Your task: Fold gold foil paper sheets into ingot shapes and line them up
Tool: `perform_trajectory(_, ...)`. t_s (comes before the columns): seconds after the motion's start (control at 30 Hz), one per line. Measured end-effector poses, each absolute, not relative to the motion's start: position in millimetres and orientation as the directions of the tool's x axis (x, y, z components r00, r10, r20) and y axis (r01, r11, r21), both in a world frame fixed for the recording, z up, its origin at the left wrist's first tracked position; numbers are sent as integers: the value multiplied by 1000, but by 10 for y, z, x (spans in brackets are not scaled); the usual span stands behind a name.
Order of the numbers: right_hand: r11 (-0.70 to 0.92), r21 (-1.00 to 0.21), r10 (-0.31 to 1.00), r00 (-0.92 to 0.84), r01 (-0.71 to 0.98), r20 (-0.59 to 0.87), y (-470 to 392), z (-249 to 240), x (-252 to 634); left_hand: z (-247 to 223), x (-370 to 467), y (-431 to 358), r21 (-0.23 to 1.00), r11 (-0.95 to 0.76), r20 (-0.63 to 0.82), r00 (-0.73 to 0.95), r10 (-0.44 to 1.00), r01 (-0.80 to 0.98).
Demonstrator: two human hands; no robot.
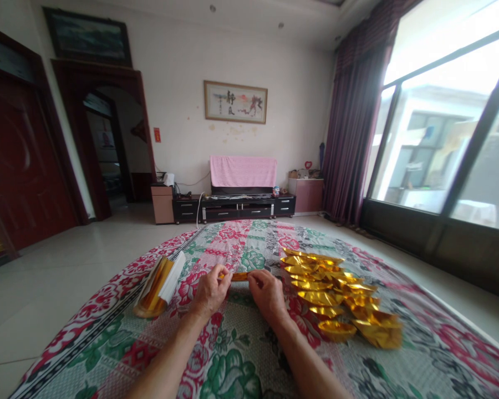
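Observation:
A narrow folded strip of gold foil paper (240, 276) stretches between my two hands above the patterned cloth. My left hand (213, 288) pinches its left end between thumb and fingers. At the other end, my right hand (268, 293) is closed on the strip, its fingers curled. To the right lie several boat-shaped gold foil ingots (320, 298) in rough rows. A curled stack of gold foil sheets (160, 285) with white backing rests to the left of my left hand.
A floral cloth (233, 371) in red, green and white covers the round table. Beyond it stands a low black TV cabinet (237, 210), with a pink cloth (243, 172) draped over what stands on it. Large windows (444, 144) and a purple curtain (353, 122) are on the right.

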State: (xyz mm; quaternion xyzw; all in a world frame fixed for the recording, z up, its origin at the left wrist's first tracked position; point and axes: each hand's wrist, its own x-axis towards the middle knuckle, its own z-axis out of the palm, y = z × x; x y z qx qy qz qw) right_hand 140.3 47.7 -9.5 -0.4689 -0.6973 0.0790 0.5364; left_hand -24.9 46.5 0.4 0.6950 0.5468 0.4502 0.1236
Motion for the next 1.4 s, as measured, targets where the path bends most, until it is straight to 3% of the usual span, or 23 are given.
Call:
perform_trajectory(0.2,541,-622,735,41,566,677,499,-120,1390,-48,-242,524,711,-356,443,8,897,606)
perform_trajectory(0.4,466,-706,790,109,533,603,521,-137,1401,-96,-232,585,719,-298,410,-38,911,628)
perform_trajectory(0.77,385,-598,802,66,703,594,485,-67,1383,-45,-191,534,741,-322,473,-117,873,589)
perform_trajectory(1.0,398,-641,812,74,657,579,466,-57,1385,-86,-200,604,833,-328,388,-50,920,445)
perform_trajectory(1.23,410,-664,807,91,626,584,496,-78,1385,-146,-182,648,963,-194,205,-42,978,185)
perform_trajectory(1.4,420,-668,812,74,615,579,498,-83,1390,-163,-184,660,963,-195,206,-39,978,184)
